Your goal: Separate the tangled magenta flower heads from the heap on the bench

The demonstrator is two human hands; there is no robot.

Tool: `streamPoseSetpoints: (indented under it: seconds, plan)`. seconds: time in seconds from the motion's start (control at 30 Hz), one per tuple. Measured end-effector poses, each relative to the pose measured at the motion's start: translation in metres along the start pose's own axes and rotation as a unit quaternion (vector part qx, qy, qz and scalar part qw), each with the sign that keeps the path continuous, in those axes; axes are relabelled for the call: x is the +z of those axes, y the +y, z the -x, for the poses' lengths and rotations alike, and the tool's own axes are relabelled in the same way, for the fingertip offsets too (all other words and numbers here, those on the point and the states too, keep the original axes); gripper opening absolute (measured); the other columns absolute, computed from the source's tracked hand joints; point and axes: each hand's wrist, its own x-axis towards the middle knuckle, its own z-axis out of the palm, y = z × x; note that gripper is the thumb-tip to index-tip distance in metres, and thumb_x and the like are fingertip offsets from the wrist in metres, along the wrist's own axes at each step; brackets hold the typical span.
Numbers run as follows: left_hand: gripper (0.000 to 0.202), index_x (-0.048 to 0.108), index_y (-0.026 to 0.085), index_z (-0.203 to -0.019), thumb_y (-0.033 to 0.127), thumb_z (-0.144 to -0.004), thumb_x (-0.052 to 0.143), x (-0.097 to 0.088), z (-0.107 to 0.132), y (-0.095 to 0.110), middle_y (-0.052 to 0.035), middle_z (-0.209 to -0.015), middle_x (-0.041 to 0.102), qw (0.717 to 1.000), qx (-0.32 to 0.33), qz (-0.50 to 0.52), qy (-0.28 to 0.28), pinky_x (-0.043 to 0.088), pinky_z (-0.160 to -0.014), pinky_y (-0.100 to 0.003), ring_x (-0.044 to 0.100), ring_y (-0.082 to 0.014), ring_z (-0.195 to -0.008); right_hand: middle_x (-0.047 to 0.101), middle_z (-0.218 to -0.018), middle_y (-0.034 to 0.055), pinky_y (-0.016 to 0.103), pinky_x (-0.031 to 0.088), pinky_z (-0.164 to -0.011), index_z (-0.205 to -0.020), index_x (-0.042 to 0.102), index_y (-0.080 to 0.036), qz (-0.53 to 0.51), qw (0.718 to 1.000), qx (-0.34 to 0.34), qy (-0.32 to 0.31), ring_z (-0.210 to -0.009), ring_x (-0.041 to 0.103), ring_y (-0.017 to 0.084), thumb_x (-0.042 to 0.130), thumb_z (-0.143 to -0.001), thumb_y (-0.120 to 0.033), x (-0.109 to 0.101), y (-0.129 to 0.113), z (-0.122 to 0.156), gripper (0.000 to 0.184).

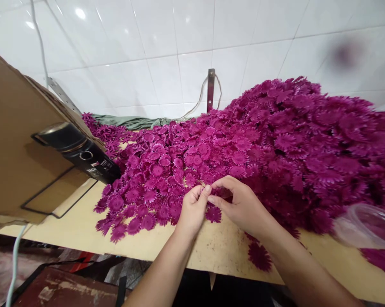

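A big heap of magenta fabric flower heads [275, 140] covers the wooden tabletop [83, 221], highest at the right. My left hand [194, 209] and my right hand [240, 204] meet at the heap's near edge, fingertips pinched together over the flowers. What they pinch is too small to make out; it looks like a thin petal layer. One flower [213, 213] lies just below the fingertips and another single flower [259, 256] lies near the table's front edge under my right wrist.
A black heat tool [80, 151] on a wire stand rests at the left beside a cardboard sheet [16, 140]. A clear plastic container [368, 226] sits at the right. White tiled wall behind, with a metal bracket [210, 87]. Green cloth [134, 122] lies at the back.
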Motion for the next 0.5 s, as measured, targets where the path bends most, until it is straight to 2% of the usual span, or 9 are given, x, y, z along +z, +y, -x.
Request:
streamPoseSetpoints:
  seconds: [0.07,0.13,0.2,0.3,0.37,0.43,0.5]
  plan:
    - [0.047,0.042,0.017,-0.052,0.059,-0.067,0.057,0.001,0.001,0.000,0.0063,-0.051,0.035,1.000,0.006,-0.006,-0.006,0.029,-0.051,-0.021,0.031,-0.0072,-0.051,0.062,-0.074,0.0022,0.028,0.046,-0.066,-0.073,0.060,-0.018,-0.035,0.999,0.021,0.005,-0.070,0.057,0.015,0.056,-0.072,-0.016,0.003,0.006,-0.003,0.004]
    - [0.045,0.044,0.016,-0.054,0.058,-0.066,0.058,0.003,0.004,0.003,0.0061,-0.052,0.036,1.000,0.010,-0.010,-0.023,0.030,-0.051,-0.021,0.033,-0.0071,-0.051,0.062,-0.068,0.0012,0.028,0.045,-0.063,-0.070,0.058,-0.018,-0.042,0.998,0.036,0.039,-0.065,0.057,0.014,0.054,-0.073,-0.018,0.001,0.014,-0.009,0.005]
    - [0.042,0.046,0.016,-0.057,0.054,-0.065,0.062,0.004,0.009,0.008,0.0058,-0.053,0.039,0.998,0.005,-0.017,-0.053,0.031,-0.050,-0.021,0.035,-0.0071,-0.051,0.061,-0.064,0.0008,0.029,0.045,-0.062,-0.069,0.058,-0.019,-0.016,0.992,0.052,0.116,-0.061,0.056,0.015,0.052,-0.074,-0.021,-0.007,0.023,-0.018,0.008]
    - [0.038,0.050,0.016,-0.060,0.051,-0.065,0.064,0.003,0.015,0.012,0.0046,-0.054,0.044,0.995,-0.010,-0.023,-0.091,0.035,-0.051,-0.021,0.041,-0.0081,-0.052,0.059,-0.061,0.0020,0.032,0.047,-0.061,-0.071,0.057,-0.018,0.037,0.961,0.101,0.256,-0.058,0.056,0.017,0.052,-0.073,-0.022,-0.026,0.036,-0.035,0.008]
    - [0.037,0.054,0.016,-0.064,0.051,-0.064,0.065,0.001,0.016,0.013,0.0035,-0.056,0.048,0.996,-0.017,-0.014,-0.087,0.037,-0.053,-0.022,0.043,-0.0088,-0.054,0.062,-0.076,0.0074,0.035,0.049,-0.064,-0.081,0.059,-0.016,0.074,0.946,0.104,0.298,-0.066,0.059,0.019,0.054,-0.072,-0.022,-0.038,0.040,-0.043,0.012]
    - [0.037,0.058,0.015,-0.070,0.050,-0.062,0.067,0.000,0.014,0.013,0.0022,-0.061,0.052,0.997,-0.018,0.004,-0.073,0.039,-0.056,-0.022,0.046,-0.0097,-0.058,0.059,-0.104,0.0153,0.040,0.048,-0.076,-0.100,0.058,-0.013,0.126,0.948,0.056,0.287,-0.088,0.059,0.025,0.057,-0.070,-0.022,-0.043,0.037,-0.045,0.031]
    - [0.036,0.058,0.015,-0.071,0.049,-0.061,0.068,0.000,0.010,0.011,0.0020,-0.062,0.053,0.997,-0.012,0.015,-0.069,0.039,-0.058,-0.022,0.047,-0.0099,-0.061,0.048,-0.123,0.0181,0.047,0.041,-0.090,-0.113,0.053,-0.013,0.176,0.949,-0.012,0.260,-0.111,0.048,0.030,0.058,-0.071,-0.023,-0.041,0.027,-0.038,0.043]
